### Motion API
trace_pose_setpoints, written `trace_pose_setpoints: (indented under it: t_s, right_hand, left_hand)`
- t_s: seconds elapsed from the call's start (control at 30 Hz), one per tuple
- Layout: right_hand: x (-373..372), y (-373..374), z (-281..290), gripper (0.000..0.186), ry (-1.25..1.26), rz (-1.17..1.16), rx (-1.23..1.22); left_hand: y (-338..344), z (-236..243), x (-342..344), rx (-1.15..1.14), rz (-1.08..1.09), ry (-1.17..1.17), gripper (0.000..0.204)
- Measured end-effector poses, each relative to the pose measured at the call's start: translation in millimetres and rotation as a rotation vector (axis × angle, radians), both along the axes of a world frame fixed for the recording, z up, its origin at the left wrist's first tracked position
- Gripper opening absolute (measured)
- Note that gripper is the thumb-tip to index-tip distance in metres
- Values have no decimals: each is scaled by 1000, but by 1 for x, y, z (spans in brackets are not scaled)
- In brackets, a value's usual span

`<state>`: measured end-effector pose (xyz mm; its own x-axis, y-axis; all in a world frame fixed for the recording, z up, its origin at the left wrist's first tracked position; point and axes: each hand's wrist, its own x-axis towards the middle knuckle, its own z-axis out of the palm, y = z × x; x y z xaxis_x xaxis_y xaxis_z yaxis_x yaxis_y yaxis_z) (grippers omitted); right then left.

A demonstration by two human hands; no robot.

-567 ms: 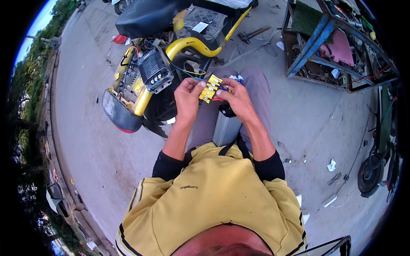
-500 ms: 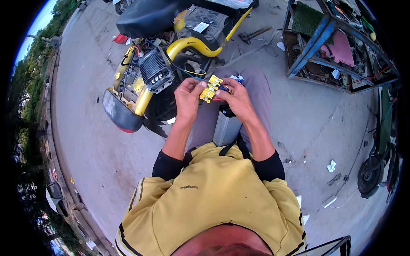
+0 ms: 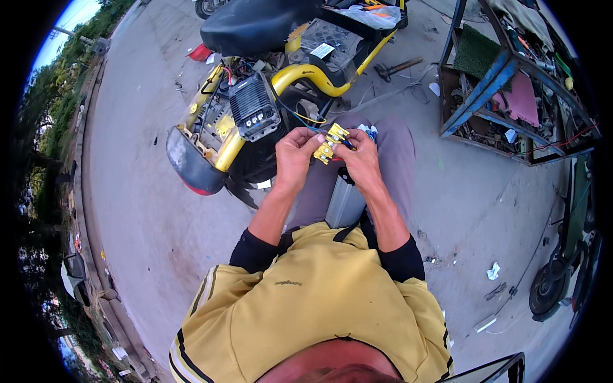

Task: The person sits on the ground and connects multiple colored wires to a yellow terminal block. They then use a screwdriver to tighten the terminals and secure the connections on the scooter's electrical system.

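Both hands meet above my lap around a small yellow terminal block (image 3: 332, 142) with a row of metal screws. My left hand (image 3: 294, 159) is closed, its thumb and fingertips at the block's left side, where a thin blue wire (image 3: 300, 120) runs in. My right hand (image 3: 361, 161) pinches the block from the right, thumb on its face; blue and red wires show partly beneath these fingers. Ahead to the left, a black finned controller box (image 3: 254, 107) with several metal terminals rests on a yellow-framed scooter (image 3: 306, 75). Where the blue wire ends is hidden by the fingers.
A grey metal case (image 3: 345, 203) stands between my thighs. At the right is a blue metal rack (image 3: 480, 96) full of tools and scraps. A hammer (image 3: 399, 67) lies on the pavement ahead, and another scooter's wheel (image 3: 548, 288) stands far right.
The whole view has shifted, so the scooter and rack appear farther right. Both hands keep their grip on the terminal block, which has turned only slightly.
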<state>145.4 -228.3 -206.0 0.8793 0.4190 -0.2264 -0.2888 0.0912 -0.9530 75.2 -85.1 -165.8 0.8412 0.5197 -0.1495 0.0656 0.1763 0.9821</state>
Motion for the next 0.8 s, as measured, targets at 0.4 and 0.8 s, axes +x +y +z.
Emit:
trace_pose_setpoints:
  t_s: [0.4,0.8]
  right_hand:
    - [-3,3,-9,46,5,-107,116]
    - [8,16,-30,38,-40,-90,169]
  left_hand:
    - [1,-6,8,-95,-64,-4,17]
    - [-37,203,21,1422,-640,166,17]
